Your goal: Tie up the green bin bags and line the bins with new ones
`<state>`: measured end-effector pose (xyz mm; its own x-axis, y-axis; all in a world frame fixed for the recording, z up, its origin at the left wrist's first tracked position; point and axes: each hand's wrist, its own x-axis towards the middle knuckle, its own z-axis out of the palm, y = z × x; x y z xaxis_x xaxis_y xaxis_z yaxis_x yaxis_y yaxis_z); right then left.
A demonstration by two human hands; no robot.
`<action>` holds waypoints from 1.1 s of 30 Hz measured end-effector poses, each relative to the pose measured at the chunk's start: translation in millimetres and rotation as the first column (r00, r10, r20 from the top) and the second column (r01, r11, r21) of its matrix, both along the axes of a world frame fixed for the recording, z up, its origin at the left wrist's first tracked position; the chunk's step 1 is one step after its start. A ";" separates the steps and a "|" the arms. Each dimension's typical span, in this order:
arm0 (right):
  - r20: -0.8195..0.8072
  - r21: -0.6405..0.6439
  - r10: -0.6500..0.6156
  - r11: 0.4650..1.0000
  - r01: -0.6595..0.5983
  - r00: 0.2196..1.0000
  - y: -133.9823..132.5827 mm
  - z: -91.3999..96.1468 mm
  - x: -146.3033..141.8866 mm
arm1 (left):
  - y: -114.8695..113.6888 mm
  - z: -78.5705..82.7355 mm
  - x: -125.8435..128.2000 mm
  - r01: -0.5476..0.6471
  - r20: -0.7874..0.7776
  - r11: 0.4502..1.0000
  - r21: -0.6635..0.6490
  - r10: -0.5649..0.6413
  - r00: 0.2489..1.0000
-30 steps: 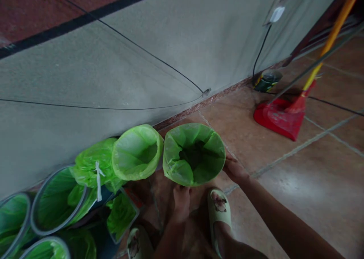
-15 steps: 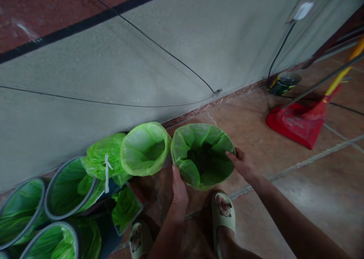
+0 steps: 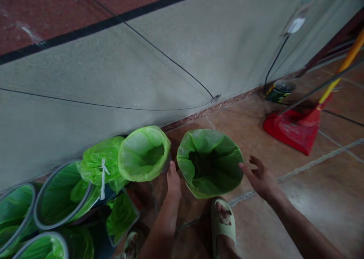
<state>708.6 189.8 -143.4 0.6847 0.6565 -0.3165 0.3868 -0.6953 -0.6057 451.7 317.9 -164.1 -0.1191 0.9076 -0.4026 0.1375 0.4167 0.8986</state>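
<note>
Wears pale slippers (image 3: 223,221) with an animal print, right toe close to a green-lined wastebasket (image 3: 212,137) standing mouth-up on the tiles, directly in front. Has just taken the left hand (image 3: 173,181) off that rim: holds nothing there now, fingers straight, in the gap beside a paler-lined wastebasket (image 3: 127,153). Has loosened the right hand (image 3: 260,177) too, fingers spread, one tip at the opposite rim; cannot tell touching from barely apart. Shows a wider gap between the two wastebaskets than half a second ago. Suggests a grip eased off the liner rather than tightened. Leftward, shows grey-rimmed bins (image 3: 45,226) and a green bag bundle (image 3: 98,154). Farther right, shows a red dustpan (image 3: 287,132); beyond, by the wall, a dark can (image 3: 280,91), label too blurred to read. Offers no legible brand or writing anywhere.
</note>
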 end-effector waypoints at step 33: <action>0.382 -0.110 0.509 0.854 -0.509 0.771 19.6 46.6 -23.2 | -48.3 40.4 -4.4 0.380 -0.289 0.918 0.115 -0.335 0.897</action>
